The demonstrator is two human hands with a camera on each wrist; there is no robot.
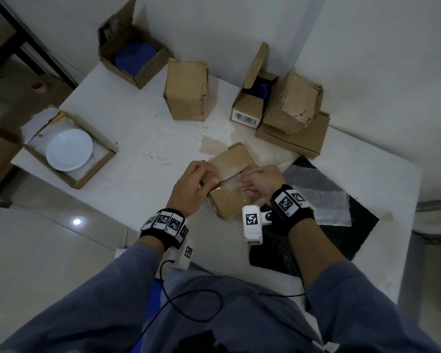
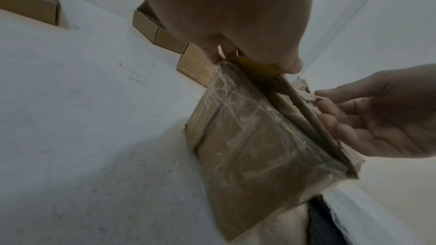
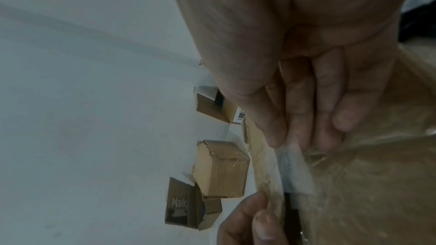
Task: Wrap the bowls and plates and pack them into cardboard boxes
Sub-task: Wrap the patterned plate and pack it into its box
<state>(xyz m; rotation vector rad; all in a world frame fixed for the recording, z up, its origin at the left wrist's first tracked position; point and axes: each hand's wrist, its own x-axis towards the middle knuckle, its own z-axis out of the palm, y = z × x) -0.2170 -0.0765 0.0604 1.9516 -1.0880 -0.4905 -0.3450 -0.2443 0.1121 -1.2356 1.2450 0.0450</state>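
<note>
Tape-wrapped cardboard box (image 1: 231,160), flaps ajar; white plate (image 1: 69,149) flat in open box (image 1: 99,169).

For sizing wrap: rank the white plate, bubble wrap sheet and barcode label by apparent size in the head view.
1. bubble wrap sheet, largest, though nearer the camera.
2. white plate.
3. barcode label, clearly smallest.

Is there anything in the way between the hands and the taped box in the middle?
Nothing visible. The left hand grips the taped box at its top edge, and the right hand touches its clear tape.
</note>
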